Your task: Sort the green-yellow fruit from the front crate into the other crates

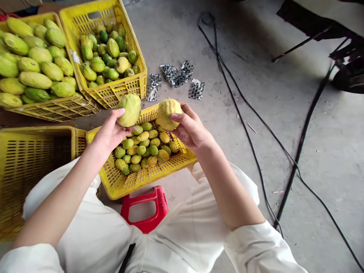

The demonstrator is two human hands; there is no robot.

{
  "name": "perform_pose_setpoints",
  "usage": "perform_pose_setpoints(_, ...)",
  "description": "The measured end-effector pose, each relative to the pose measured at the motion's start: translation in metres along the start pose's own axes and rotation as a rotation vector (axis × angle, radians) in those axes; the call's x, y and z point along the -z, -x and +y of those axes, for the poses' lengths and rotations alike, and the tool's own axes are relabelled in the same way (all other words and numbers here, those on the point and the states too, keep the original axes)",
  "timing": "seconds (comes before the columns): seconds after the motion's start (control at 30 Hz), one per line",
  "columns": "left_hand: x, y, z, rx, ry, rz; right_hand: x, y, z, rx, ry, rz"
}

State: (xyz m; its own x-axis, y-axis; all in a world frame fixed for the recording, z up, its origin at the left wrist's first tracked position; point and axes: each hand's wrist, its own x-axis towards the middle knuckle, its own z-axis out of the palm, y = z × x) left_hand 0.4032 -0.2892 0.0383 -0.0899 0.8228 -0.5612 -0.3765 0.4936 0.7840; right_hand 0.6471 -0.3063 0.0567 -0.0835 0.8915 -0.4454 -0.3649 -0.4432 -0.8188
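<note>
My left hand (115, 127) grips a pale yellow-green, lumpy citrus-like fruit (129, 110) between thumb and fingers. In my right hand (192, 125) is a second one, a yellow ridged citrus-like fruit (168, 113). Both are held up side by side, a small gap apart, over the far rim of a yellow plastic crate (113, 187). Inside that crate lie many smaller green and yellow fruits (142, 149). The fingers behind each held fruit are partly hidden.
Two yellow crates of larger fruit stand at the upper left, one left (54, 108) and one right (116, 93). Another yellow crate (71, 140) is beside my left leg. A red stool (162, 204) shows between my legs. Silvery patterned wrappers (178, 74) and black cables (250, 100) lie on the floor.
</note>
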Motion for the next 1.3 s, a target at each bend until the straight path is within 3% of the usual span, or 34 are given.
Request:
perform_pose_setpoints(0.13,0.0,-0.001,0.0,-0.033,-0.031,-0.015,-0.002,-0.001,0.003,0.039,0.01,0.014)
perform_pose_setpoints(0.37,-0.004,0.007,0.009,-0.053,-0.029,-0.037,-0.001,-0.001,0.001,-0.02,0.023,0.039)
perform_pose_setpoints(0.63,0.001,0.002,0.012,-0.137,0.008,-0.011,0.002,0.0,0.001,0.088,0.051,0.04)
perform_pose_setpoints(1.3,-0.003,0.006,0.008,0.023,-0.03,0.096,-0.001,0.004,-0.006,0.099,0.012,0.029)
